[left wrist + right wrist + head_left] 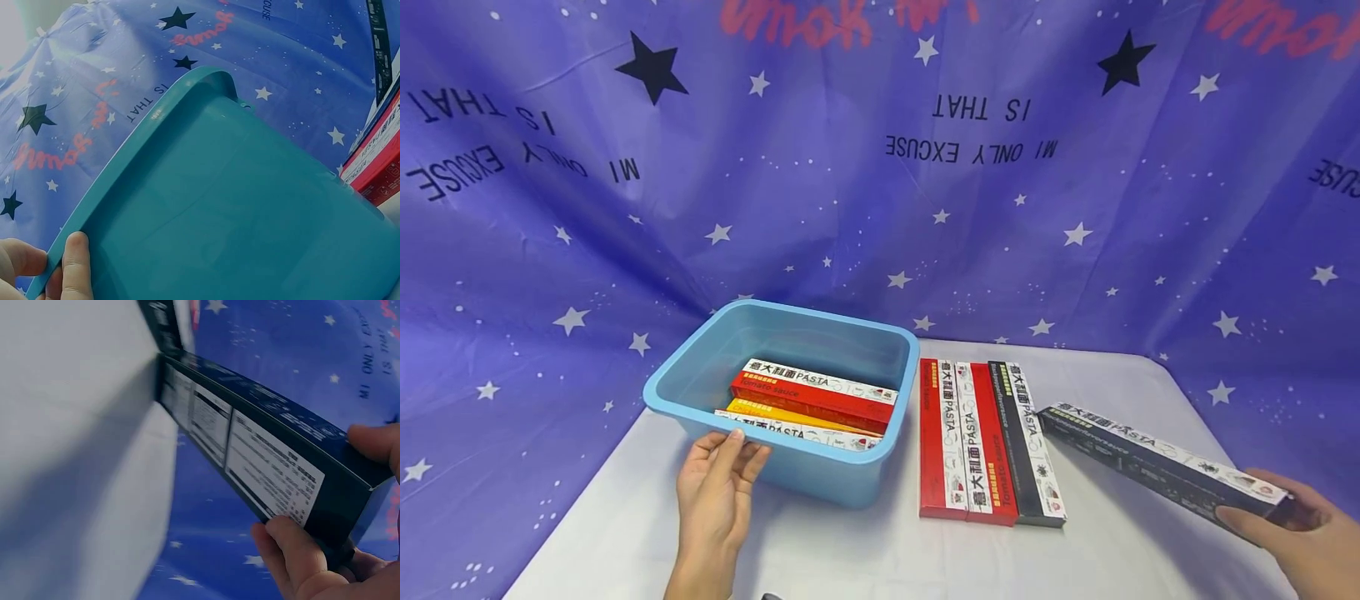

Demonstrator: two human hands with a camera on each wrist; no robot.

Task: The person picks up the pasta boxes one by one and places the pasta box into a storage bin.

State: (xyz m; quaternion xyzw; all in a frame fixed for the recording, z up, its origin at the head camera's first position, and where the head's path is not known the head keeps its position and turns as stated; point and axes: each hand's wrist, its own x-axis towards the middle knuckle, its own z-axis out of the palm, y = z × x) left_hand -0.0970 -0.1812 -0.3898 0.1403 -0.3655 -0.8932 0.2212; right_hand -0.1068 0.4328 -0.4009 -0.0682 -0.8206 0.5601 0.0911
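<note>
My left hand (718,492) pinches the front rim of a light-blue plastic basin (820,479), with the thumb over the edge and fingers below it; the left wrist view shows this grip beside the basin's wall (237,200). Inside the basin lie a red pasta box (812,396), a yellow box (797,413) and another pasta box with a white side (786,427). At the right, my right hand (1300,525) grips the near end of a black pasta box (1157,462). Its far end is close to the row of boxes; whether it touches them is hard to tell.
Right of the basin, two red pasta boxes (931,442) and a black one (1026,467) lie side by side on the white tabletop (850,550). Behind rises a purple star-printed cloth (850,167). A small dark object (771,597) shows at the bottom edge.
</note>
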